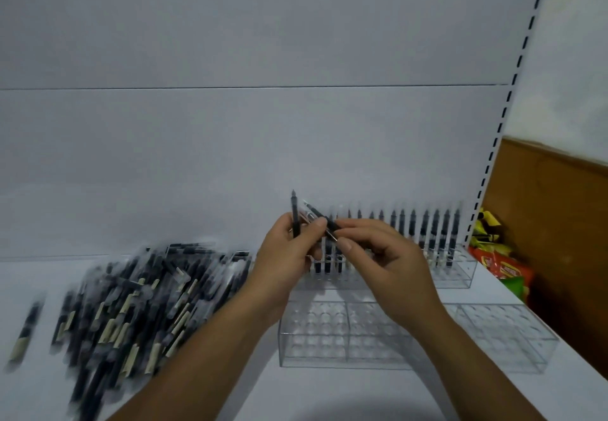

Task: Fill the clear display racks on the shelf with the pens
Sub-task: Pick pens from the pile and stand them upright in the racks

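My left hand (289,249) grips a few black pens (295,215) upright above the shelf. My right hand (385,262) pinches the lower end of one slanted pen (324,223) from that bunch between thumb and forefinger. Behind the hands stands a clear rack (454,272) against the back panel, holding a row of upright black pens (434,233). A second clear rack (329,335) with round holes lies in front, partly hidden by my wrists, and a third clear rack (506,335) sits to its right. A big heap of wrapped black pens (131,299) covers the shelf at left.
A single wrapped pen (24,331) lies apart at the far left. The slotted shelf upright (506,108) runs along the right side. Bright snack packets (493,256) sit beyond it beside a brown wooden panel (552,223). The white shelf (296,394) stretches toward me.
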The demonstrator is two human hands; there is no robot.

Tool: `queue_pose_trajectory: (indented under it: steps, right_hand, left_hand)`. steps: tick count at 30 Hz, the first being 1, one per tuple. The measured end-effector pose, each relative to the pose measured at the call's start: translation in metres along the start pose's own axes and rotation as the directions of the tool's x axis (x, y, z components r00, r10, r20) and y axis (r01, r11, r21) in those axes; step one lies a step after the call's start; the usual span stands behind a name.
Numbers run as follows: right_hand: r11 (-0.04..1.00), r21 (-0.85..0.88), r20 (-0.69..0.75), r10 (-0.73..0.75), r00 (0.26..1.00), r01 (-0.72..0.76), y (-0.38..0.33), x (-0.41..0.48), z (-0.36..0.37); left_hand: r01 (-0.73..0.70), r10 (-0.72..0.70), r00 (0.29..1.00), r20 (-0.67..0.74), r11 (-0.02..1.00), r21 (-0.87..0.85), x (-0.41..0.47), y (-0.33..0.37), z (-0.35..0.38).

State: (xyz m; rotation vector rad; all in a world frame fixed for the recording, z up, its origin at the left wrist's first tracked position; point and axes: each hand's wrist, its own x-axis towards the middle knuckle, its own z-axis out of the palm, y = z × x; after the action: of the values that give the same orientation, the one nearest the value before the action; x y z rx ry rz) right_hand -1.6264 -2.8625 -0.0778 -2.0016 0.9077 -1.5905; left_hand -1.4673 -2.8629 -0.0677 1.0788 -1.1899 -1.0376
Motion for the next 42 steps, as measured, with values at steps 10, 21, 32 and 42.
queue_pose_trajectory:
  steps: [10, 21, 32, 42]
  right_hand:
    - [0.926, -0.376, 0.144, 0.088, 0.986, -0.028, 0.0, 0.001, -0.003]
    - [0.914, -0.318, 0.014, 0.268, 0.963, -0.25, 0.005, 0.043, -0.031]
    - [0.79, -0.578, 0.158, 0.353, 0.922, -0.204, 0.027, 0.063, -0.02]
    - [0.616, -0.783, 0.225, 0.414, 0.882, -0.089, 0.038, 0.06, -0.008]
  left_hand:
    - [-0.132, 0.134, 0.99, 0.032, 0.989, -0.059, -0.007, -0.019, -0.006]
    - [-0.156, 0.152, 0.987, -0.043, 0.979, -0.135, -0.006, -0.024, -0.015]
    - [-0.158, 0.157, 0.987, -0.023, 0.979, -0.128, -0.009, -0.021, -0.013]
    - [-0.159, 0.155, 0.987, -0.038, 0.978, -0.134, -0.008, -0.021, -0.011]
